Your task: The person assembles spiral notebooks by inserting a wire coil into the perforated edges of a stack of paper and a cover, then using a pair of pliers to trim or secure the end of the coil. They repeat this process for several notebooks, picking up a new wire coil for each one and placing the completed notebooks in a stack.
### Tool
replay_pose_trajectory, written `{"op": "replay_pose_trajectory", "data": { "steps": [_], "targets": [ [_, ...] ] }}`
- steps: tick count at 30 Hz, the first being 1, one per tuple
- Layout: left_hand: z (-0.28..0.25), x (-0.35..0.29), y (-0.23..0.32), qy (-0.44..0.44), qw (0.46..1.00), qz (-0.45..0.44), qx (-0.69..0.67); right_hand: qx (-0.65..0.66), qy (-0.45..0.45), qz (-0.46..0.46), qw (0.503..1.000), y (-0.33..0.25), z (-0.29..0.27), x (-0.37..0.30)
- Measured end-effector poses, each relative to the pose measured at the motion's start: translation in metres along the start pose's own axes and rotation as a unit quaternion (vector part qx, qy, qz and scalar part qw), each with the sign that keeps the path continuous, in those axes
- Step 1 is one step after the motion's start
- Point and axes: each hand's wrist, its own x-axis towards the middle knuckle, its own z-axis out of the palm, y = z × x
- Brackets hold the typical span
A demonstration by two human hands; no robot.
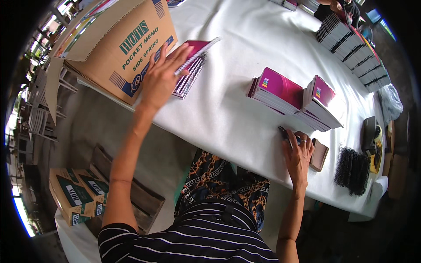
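Observation:
My left hand (163, 79) is closed on a purple-covered spiral notebook (196, 49), fingers across its cover and thumb at its spiral edge. That notebook sits tilted over a stack of spiral-bound notebooks (189, 79) beside the large carton. My right hand (299, 154) rests near the table's front edge, fingers curled over a small dark hand tool (283, 130). Most of the tool is hidden under the hand, so its kind is unclear. Next to that hand lies a small tan open box (319, 156). Beyond it stand two stacks of purple-covered pads (278, 90) (320, 98).
A large open carton (127, 44) occupies the table's left end. Black spiral coils (352, 170) lie at the right, near a yellow tape roll (376, 149). A long row of bound notebooks (353, 52) stands at the far right, by another person's hand (336, 6). Smaller cartons (79, 195) sit lower left.

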Motion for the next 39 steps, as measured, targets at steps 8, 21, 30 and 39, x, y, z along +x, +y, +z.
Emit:
{"op": "replay_pose_trajectory", "data": {
  "steps": [8,21,30,39],
  "targets": [
    [-0.014,-0.003,-0.062,-0.052,0.861,-0.037,-0.504,0.440,0.035,0.018,0.897,-0.072,-0.007,0.066],
    [0.003,0.023,-0.108,-0.167,0.725,-0.362,-0.562,0.215,0.153,-0.297,0.918,-0.249,0.036,0.195],
    [0.024,0.028,-0.100,-0.269,0.738,-0.286,-0.548,0.204,0.128,-0.142,0.960,-0.115,0.012,0.135],
    [0.021,0.038,-0.031,-0.025,0.971,-0.078,-0.226,0.034,0.137,-0.077,0.987,-0.025,0.037,0.105]
  ]
}}
